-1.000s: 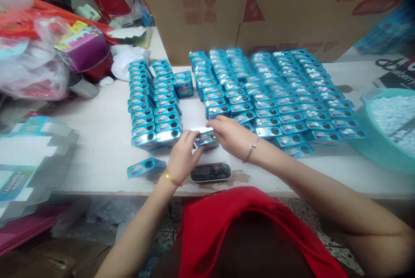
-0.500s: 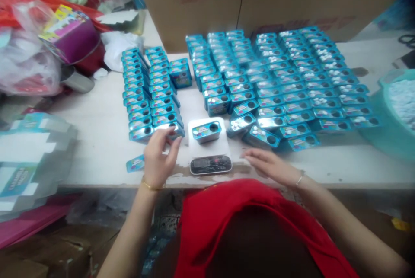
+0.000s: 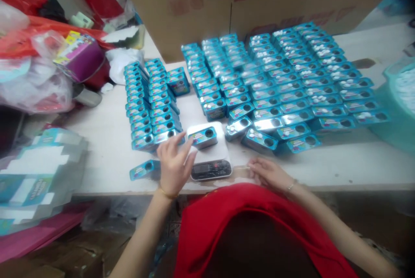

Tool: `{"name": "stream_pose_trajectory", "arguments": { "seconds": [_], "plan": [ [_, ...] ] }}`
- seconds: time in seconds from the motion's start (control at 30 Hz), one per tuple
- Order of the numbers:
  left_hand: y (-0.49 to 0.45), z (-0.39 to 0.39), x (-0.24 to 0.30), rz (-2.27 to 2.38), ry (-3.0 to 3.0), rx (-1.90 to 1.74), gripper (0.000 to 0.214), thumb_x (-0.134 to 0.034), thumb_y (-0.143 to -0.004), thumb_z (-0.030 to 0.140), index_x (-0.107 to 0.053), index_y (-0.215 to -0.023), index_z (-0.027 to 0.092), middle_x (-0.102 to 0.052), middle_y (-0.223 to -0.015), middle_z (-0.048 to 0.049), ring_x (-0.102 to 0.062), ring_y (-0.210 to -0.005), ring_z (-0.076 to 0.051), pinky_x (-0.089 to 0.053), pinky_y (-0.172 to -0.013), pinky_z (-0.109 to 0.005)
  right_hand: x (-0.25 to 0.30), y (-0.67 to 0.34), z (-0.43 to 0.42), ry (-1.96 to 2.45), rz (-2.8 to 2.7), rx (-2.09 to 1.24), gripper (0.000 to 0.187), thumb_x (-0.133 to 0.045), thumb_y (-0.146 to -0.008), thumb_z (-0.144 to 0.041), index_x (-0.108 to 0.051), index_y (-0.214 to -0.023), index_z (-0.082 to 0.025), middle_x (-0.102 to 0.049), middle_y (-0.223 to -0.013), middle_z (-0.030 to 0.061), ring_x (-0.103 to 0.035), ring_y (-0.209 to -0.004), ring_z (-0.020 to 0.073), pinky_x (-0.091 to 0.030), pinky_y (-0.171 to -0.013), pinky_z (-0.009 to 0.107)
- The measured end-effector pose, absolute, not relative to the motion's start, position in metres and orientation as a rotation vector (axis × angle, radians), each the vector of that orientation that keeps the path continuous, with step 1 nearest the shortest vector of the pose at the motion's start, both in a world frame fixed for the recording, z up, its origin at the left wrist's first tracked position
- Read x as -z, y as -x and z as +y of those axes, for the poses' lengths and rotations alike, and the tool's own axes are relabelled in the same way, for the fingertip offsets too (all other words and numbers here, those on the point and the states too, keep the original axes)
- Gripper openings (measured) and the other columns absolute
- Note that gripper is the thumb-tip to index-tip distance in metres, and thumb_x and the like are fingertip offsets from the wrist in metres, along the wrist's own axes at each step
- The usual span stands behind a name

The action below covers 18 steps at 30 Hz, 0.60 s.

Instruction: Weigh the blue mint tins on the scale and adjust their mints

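Note:
A small blue tin [image 3: 204, 138] with a dark round hole in its top sits on the white plate of a digital kitchen scale [image 3: 212, 170]. My left hand [image 3: 175, 163] is at the tin's left end, fingers spread; whether a fingertip touches it I cannot tell. To the right of the scale, low over the table edge, my right hand [image 3: 270, 173] has its fingers drawn together; anything between them is too small or hidden to make out. Another blue tin [image 3: 144, 170] lies left of my left hand.
Rows of blue tins [image 3: 295, 92], several with white tablets on top, fill the right; more tin rows [image 3: 139, 105] stand left. A large carton [image 3: 194, 5] closes off the back. A green basin [image 3: 398, 118] of white pieces is far right, flattened boxes [image 3: 35, 178] far left.
My left hand has moved right, from the front of the left rows to the tin on the scale, its fingers spreading. My right hand's fingers have curled together. The view has shifted slightly.

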<state>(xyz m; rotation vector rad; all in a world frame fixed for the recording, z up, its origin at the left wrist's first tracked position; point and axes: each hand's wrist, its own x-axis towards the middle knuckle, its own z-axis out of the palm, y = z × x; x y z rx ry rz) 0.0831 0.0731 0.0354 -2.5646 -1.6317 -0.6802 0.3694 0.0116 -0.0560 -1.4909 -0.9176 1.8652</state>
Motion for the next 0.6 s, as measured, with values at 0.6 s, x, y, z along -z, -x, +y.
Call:
{"name": "stream_pose_trajectory", "arguments": {
  "seconds": [0.6],
  "plan": [
    [-0.111,0.108,-0.039,-1.412,2.800,0.797,0.060,-0.060,-0.086,0.034,-0.036,-0.138,0.016,-0.054,-0.130,-0.0163,-0.048,-0.125,-0.030,-0.034,-0.109,-0.054,0.059,-0.366,0.014,1.503,-0.847,-1.892,0.061,-0.058,-0.068,-0.074,-0.045,-0.083,-0.017,-0.057,-0.056,-0.0027,-0.039,-0.031,0.0041,-0.021,-0.032,0.016]
  ]
}}
